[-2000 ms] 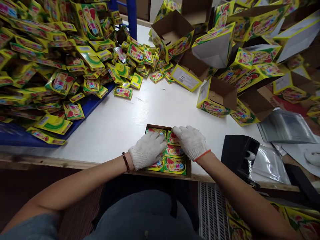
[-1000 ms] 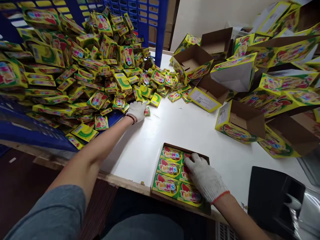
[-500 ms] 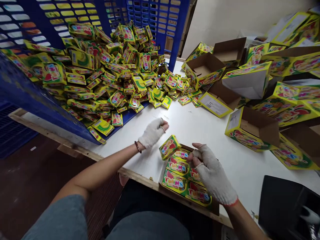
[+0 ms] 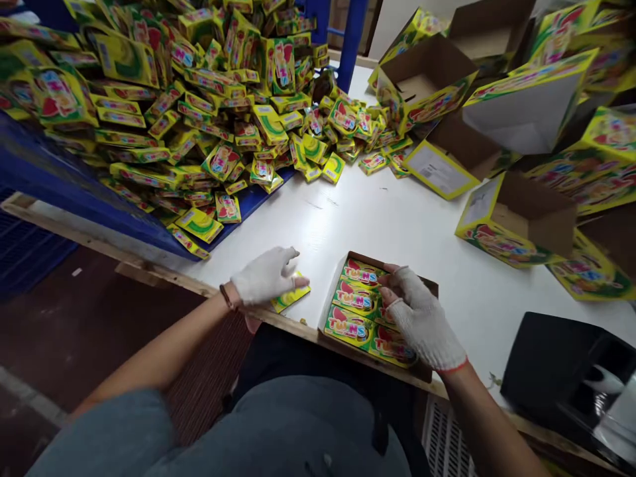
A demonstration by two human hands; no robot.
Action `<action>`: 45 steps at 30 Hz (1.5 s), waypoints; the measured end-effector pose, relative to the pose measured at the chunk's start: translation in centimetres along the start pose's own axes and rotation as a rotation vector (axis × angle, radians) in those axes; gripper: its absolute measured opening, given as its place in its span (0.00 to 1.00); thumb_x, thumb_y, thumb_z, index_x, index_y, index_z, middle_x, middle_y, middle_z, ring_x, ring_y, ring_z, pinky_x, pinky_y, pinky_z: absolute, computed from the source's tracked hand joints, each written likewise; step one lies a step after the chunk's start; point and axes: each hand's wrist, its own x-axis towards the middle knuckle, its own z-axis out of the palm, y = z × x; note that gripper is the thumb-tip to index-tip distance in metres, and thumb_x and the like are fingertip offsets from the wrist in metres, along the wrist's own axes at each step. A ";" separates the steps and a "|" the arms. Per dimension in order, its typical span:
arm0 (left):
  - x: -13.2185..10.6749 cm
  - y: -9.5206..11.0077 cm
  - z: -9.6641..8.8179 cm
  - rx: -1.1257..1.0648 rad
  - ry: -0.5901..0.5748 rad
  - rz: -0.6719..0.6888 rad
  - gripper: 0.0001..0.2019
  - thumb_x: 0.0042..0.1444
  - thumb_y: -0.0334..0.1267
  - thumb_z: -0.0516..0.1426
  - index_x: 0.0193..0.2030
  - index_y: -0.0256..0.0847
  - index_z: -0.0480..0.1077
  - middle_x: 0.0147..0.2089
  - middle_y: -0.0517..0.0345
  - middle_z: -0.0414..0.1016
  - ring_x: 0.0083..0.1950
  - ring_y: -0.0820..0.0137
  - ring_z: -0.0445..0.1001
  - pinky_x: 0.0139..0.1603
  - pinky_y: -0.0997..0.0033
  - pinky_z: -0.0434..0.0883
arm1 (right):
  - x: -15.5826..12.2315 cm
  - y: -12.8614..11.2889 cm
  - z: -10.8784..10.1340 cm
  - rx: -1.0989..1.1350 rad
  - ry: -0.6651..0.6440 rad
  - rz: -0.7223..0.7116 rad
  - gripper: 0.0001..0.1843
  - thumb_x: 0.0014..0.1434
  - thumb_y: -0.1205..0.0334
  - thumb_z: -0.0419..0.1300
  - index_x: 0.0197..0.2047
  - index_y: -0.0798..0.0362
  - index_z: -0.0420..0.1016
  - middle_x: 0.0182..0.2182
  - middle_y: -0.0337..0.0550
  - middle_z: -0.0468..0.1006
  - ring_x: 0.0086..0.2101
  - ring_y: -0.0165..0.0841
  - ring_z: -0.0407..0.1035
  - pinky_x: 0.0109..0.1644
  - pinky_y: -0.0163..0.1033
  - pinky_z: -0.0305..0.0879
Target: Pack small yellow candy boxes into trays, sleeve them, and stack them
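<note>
White table (image 4: 387, 225), near edge: brown tray (image 4: 422, 281) of yellow packs (image 4: 350, 310); gloved right hand (image 4: 422, 321) on them, fingers curled, grip not discernible. Gloved left hand (image 4: 265, 275), fingers loosely spread, lying flat on one loose pack (image 4: 293, 298) just left of the tray. Far left: blue crate (image 4: 50, 185) spilling packs. Far right: open cartons (image 4: 517, 218).

Loose yellow packets (image 4: 209, 112) overflowed a blue crate (image 4: 54, 182) onto the white table (image 4: 377, 218); open cartons (image 4: 517, 222) and a black device (image 4: 551, 371) sat rightward
</note>
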 end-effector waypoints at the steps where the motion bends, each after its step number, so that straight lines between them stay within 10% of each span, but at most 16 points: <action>1: -1.2 -0.1 0.9 0.092 0.021 -0.059 0.38 0.47 0.52 0.64 0.63 0.36 0.64 0.52 0.42 0.73 0.51 0.53 0.74 0.52 0.56 0.72 | 0.0 0.0 0.1 -0.029 -0.001 -0.035 0.18 0.65 0.56 0.54 0.56 0.52 0.67 0.43 0.47 0.78 0.40 0.38 0.74 0.43 0.45 0.73; 6: -4.9 1.3 2.8 -0.091 0.103 -0.128 0.34 0.54 0.45 0.61 0.65 0.37 0.59 0.53 0.42 0.73 0.54 0.56 0.74 0.55 0.57 0.71 | -0.1 -2.0 2.5 -0.322 0.011 -0.656 0.18 0.63 0.70 0.53 0.56 0.52 0.69 0.46 0.52 0.77 0.49 0.42 0.72 0.50 0.50 0.72; 10: -6.2 4.1 0.2 -0.604 -0.070 0.167 0.36 0.54 0.47 0.62 0.67 0.40 0.54 0.48 0.52 0.76 0.44 0.66 0.77 0.46 0.67 0.74 | -0.7 -4.9 4.2 -0.588 0.008 -0.992 0.17 0.62 0.71 0.55 0.54 0.51 0.71 0.46 0.53 0.78 0.49 0.45 0.71 0.52 0.55 0.70; 13: -4.9 3.7 -1.9 -0.495 -0.026 0.218 0.24 0.58 0.49 0.60 0.59 0.42 0.66 0.49 0.52 0.77 0.48 0.64 0.76 0.50 0.65 0.73 | -1.2 -4.7 3.4 -0.515 -0.028 -0.811 0.16 0.64 0.70 0.51 0.53 0.51 0.71 0.38 0.49 0.78 0.39 0.40 0.74 0.42 0.46 0.72; 16: -1.5 -0.4 -4.1 0.036 0.412 -0.118 0.14 0.56 0.46 0.61 0.47 0.43 0.72 0.51 0.50 0.74 0.54 0.59 0.72 0.59 0.59 0.69 | -1.9 -2.1 1.2 -0.358 0.055 -0.411 0.14 0.65 0.61 0.49 0.52 0.49 0.69 0.39 0.48 0.79 0.36 0.38 0.74 0.37 0.42 0.71; 19: 1.5 -5.7 -6.4 0.177 0.554 -0.322 0.15 0.47 0.38 0.65 0.42 0.38 0.70 0.52 0.40 0.69 0.59 0.43 0.66 0.61 0.42 0.63 | -2.9 0.8 0.4 -0.298 0.088 -0.096 0.14 0.64 0.51 0.51 0.47 0.48 0.69 0.35 0.45 0.78 0.32 0.39 0.73 0.32 0.42 0.69; 23: 3.0 -9.5 -8.3 0.204 0.549 -0.375 0.11 0.47 0.34 0.63 0.38 0.40 0.69 0.48 0.39 0.70 0.58 0.38 0.67 0.59 0.36 0.62 | -4.2 1.7 2.9 -0.262 -0.043 -0.109 0.09 0.64 0.54 0.52 0.40 0.48 0.70 0.34 0.44 0.77 0.34 0.38 0.71 0.38 0.42 0.68; 27: 3.3 -8.7 -8.4 0.088 0.588 -0.323 0.06 0.53 0.35 0.59 0.39 0.41 0.68 0.43 0.44 0.73 0.55 0.46 0.70 0.59 0.41 0.64 | -3.7 1.1 4.7 -0.456 -0.125 -0.241 0.10 0.62 0.59 0.55 0.31 0.50 0.74 0.33 0.46 0.72 0.35 0.39 0.67 0.39 0.43 0.63; 31: 1.4 -3.8 -6.1 -0.118 0.616 -0.221 0.09 0.59 0.39 0.56 0.45 0.40 0.66 0.42 0.53 0.75 0.43 0.62 0.74 0.47 0.58 0.73 | -2.6 0.8 3.4 -0.413 -0.093 -0.295 0.08 0.60 0.60 0.59 0.41 0.50 0.77 0.38 0.47 0.74 0.41 0.41 0.69 0.44 0.47 0.67; 35: -1.6 3.7 -1.8 -0.520 0.208 0.230 0.10 0.59 0.43 0.57 0.44 0.41 0.67 0.40 0.57 0.76 0.38 0.70 0.73 0.41 0.69 0.72 | -1.5 -0.6 3.0 -0.193 0.196 -0.438 0.23 0.60 0.59 0.60 0.59 0.50 0.67 0.51 0.53 0.73 0.51 0.46 0.69 0.54 0.54 0.68; 38: -1.1 6.3 -0.5 -0.546 0.005 0.447 0.13 0.61 0.47 0.56 0.47 0.42 0.69 0.40 0.57 0.76 0.38 0.70 0.73 0.42 0.70 0.71 | -0.7 -1.8 3.2 -0.092 0.109 -0.517 0.21 0.63 0.60 0.56 0.59 0.47 0.69 0.51 0.49 0.76 0.50 0.44 0.71 0.54 0.52 0.69; 45: 7.1 -3.8 -6.2 0.189 0.620 -0.062 0.14 0.54 0.31 0.57 0.48 0.37 0.71 0.55 0.41 0.68 0.56 0.52 0.68 0.56 0.54 0.66 | 0.8 0.6 2.5 -0.135 0.099 -0.144 0.16 0.64 0.55 0.51 0.45 0.50 0.79 0.37 0.44 0.81 0.36 0.39 0.74 0.41 0.43 0.72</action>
